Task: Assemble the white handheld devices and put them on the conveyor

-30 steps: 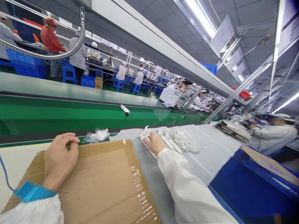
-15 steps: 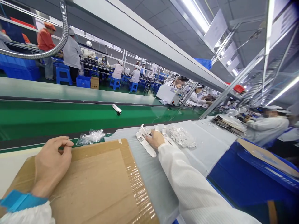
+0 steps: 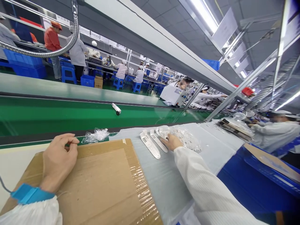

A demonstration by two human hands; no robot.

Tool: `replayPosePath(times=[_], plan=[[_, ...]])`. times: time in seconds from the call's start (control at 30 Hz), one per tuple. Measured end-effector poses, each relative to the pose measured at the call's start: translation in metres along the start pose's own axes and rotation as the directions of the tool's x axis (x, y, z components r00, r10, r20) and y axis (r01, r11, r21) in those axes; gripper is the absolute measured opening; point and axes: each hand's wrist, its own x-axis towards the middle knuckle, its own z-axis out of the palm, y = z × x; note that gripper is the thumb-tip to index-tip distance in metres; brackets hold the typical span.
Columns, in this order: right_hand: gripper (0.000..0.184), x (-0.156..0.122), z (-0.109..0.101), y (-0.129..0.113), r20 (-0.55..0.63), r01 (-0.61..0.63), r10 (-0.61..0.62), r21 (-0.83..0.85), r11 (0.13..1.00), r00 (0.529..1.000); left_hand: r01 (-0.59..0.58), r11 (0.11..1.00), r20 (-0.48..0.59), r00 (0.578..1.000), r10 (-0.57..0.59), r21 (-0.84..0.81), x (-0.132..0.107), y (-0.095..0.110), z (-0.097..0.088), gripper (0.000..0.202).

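My left hand rests on a flat, taped cardboard piece, its fingers curled loosely toward the thumb with nothing visible in them. A blue wrist strap circles that wrist. On the grey sheeting to the right, my right hand has its fingers about a long white plastic shell, which it partly covers. Left of it lie two similar pieces, a wider white shell and a narrower white shell. A clear bag of small white parts sits just beyond my right hand.
A white device with a black end lies on the green conveyor belt. Crumpled clear plastic sits behind the cardboard. Blue bins stand at the right, near a seated co-worker. A metal flexible hose hangs at upper left.
My right hand has moved right, from the wider shell to the shell near the bag. The tilted wider shell now lies flat. My left hand keeps its pose; the view has shifted slightly.
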Motion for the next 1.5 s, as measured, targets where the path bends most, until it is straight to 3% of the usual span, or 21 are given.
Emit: replayPosePath(times=[0.23,0.33,0.47,0.67,0.77,0.83,0.93,1.07,1.17,1.23,1.3,1.37,1.43,1.5], plan=[[0.038,0.0,0.0,-0.023,0.071,0.091,-0.109,0.22,0.971,0.991,-0.02,0.999,0.019,1.0,0.019,0.042,0.0,-0.007,0.001,0.009],[0.032,0.003,0.006,-0.029,0.093,0.11,-0.146,0.316,0.942,0.985,-0.016,0.999,0.005,1.0,0.016,0.041,0.001,-0.006,0.0,0.01],[0.017,0.002,0.009,-0.019,0.061,0.117,-0.152,0.384,0.916,0.987,0.037,0.996,0.011,0.999,-0.038,0.076,0.001,0.001,0.0,0.013],[0.02,-0.002,0.001,0.01,-0.043,0.067,-0.054,0.43,0.901,0.998,0.038,0.994,-0.013,0.999,-0.037,0.101,0.003,0.0,0.003,0.023],[0.016,-0.011,-0.005,0.009,-0.091,0.042,-0.003,0.426,0.904,0.996,0.038,0.994,-0.012,0.999,-0.037,0.101,0.003,-0.003,0.003,0.02],[0.018,-0.022,-0.009,-0.006,-0.119,0.083,-0.033,0.447,0.89,0.992,0.031,0.994,-0.006,1.0,-0.03,0.1,0.004,-0.004,0.004,0.016],[0.017,-0.046,-0.015,-0.048,-0.101,0.235,-0.215,0.529,0.816,0.971,0.031,0.993,-0.013,0.999,-0.029,0.114,0.004,-0.004,0.004,0.016],[0.01,-0.088,-0.011,-0.125,-0.019,0.407,-0.532,0.668,0.623,0.846,0.062,0.99,-0.017,0.998,-0.061,0.129,0.005,-0.003,0.004,0.019],[0.009,-0.115,0.005,-0.178,0.013,0.391,-0.691,0.817,0.424,0.722,0.059,0.989,-0.015,0.998,-0.057,0.135,0.006,-0.007,0.005,0.019],[0.009,-0.128,0.019,-0.204,0.049,0.343,-0.712,0.852,0.396,0.7,0.043,0.99,-0.038,0.999,-0.038,0.135,0.008,-0.01,0.006,0.019],[0.008,-0.138,0.03,-0.22,0.053,0.35,-0.692,0.833,0.428,0.72,0.015,0.992,-0.072,0.997,-0.007,0.122,0.008,-0.014,0.008,0.02],[0.006,-0.143,0.037,-0.226,-0.024,0.439,-0.677,0.778,0.449,0.736,-0.027,0.995,-0.087,0.996,0.035,0.097,0.009,-0.016,0.009,0.021],[0.005,-0.144,0.04,-0.226,-0.116,0.527,-0.683,0.732,0.432,0.722,-0.063,0.996,-0.074,0.995,0.068,0.066,0.008,-0.017,0.011,0.023],[0.006,-0.142,0.041,-0.224,-0.135,0.54,-0.691,0.735,0.411,0.71,-0.061,0.997,-0.066,0.996,0.064,0.044,0.006,-0.019,0.013,0.023]])
